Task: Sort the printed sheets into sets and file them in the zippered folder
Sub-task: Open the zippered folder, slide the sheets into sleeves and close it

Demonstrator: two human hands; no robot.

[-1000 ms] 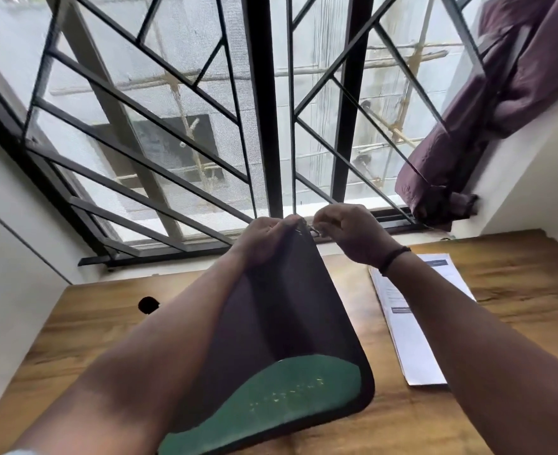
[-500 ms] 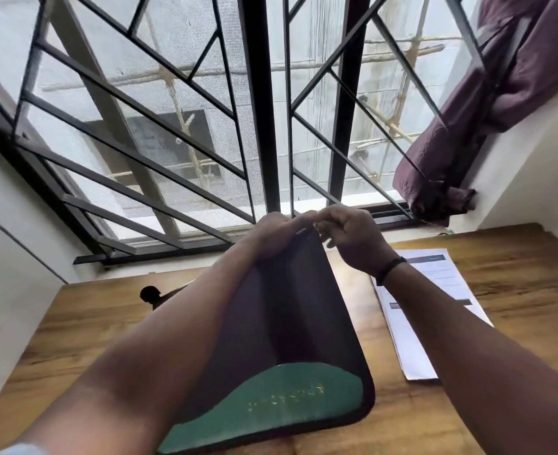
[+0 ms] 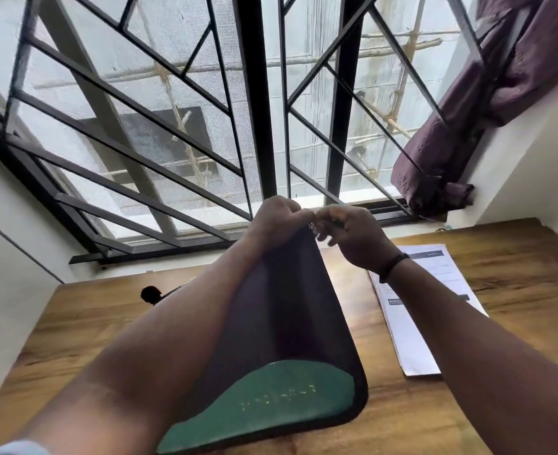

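Observation:
A dark zippered folder (image 3: 290, 316) with a green lower panel is tilted up off the wooden table (image 3: 517, 290), its far corner raised toward the window. My left hand (image 3: 277, 218) grips that raised top corner. My right hand (image 3: 346, 234) pinches the small metal zipper pull right beside the left hand's fingers. A stack of printed sheets (image 3: 419, 310) lies flat on the table to the right of the folder, partly hidden by my right forearm.
A barred window (image 3: 258, 110) runs along the table's far edge. A purple curtain (image 3: 461, 126) hangs bunched at the right. A small black round object (image 3: 151, 294) sits on the table at the left. White walls flank both sides.
My hands have stayed together at the folder's top corner, with the right hand's fingers shifting slightly on the zipper pull. The view has tipped a little. The folder and sheets have hardly moved.

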